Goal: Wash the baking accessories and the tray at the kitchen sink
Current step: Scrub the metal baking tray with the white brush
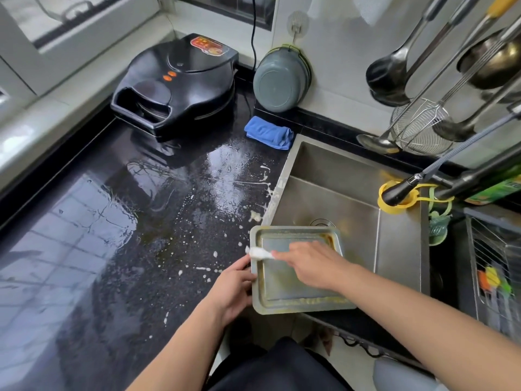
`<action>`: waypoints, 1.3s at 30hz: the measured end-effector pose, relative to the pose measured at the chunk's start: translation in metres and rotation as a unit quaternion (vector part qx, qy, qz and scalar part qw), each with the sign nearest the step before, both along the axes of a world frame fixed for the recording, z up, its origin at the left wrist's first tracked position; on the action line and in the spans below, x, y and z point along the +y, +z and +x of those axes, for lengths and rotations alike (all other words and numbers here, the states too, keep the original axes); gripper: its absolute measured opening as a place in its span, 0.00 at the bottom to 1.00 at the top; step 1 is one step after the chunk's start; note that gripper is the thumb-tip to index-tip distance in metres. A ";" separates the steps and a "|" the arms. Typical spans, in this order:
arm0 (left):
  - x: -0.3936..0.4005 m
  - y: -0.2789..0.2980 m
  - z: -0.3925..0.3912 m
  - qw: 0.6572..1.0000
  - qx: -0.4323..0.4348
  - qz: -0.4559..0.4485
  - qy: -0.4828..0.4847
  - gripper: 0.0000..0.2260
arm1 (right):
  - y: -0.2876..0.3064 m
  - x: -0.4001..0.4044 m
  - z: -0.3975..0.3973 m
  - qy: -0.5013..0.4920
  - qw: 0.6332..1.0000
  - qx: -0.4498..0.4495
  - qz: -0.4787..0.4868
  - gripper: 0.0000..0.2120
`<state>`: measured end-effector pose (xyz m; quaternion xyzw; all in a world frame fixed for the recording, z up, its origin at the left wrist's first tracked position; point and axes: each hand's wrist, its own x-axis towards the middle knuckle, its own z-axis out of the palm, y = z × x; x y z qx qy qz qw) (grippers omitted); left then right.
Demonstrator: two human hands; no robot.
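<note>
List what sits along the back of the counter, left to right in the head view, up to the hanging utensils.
Black electric griddle → blue cloth → grey bowl leaning against the wall → hanging ladles.

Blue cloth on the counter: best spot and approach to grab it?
Pinch the top fold of the blue cloth from straight above. It lies bunched and flat on the counter, with the sink edge to its right and the wall behind, so a side approach looks cramped.
</note>
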<state>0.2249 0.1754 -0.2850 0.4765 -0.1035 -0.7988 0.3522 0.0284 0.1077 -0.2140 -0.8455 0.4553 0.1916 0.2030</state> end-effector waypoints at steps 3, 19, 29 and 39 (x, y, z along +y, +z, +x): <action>-0.003 0.000 0.001 1.000 0.003 0.017 0.002 0.31 | -0.007 -0.026 0.011 -0.046 0.998 0.010 -0.050 0.27; -0.007 0.009 0.002 0.992 0.072 0.078 0.061 0.24 | -0.011 0.031 0.012 -0.057 0.997 -0.052 -0.009 0.31; -0.012 0.010 -0.010 0.995 -0.080 0.046 0.046 0.10 | -0.019 0.084 -0.002 -0.092 0.993 -0.076 0.002 0.29; -0.007 0.011 -0.038 0.968 -0.183 0.035 0.169 0.11 | -0.027 0.158 -0.008 -0.209 0.976 -0.067 0.001 0.25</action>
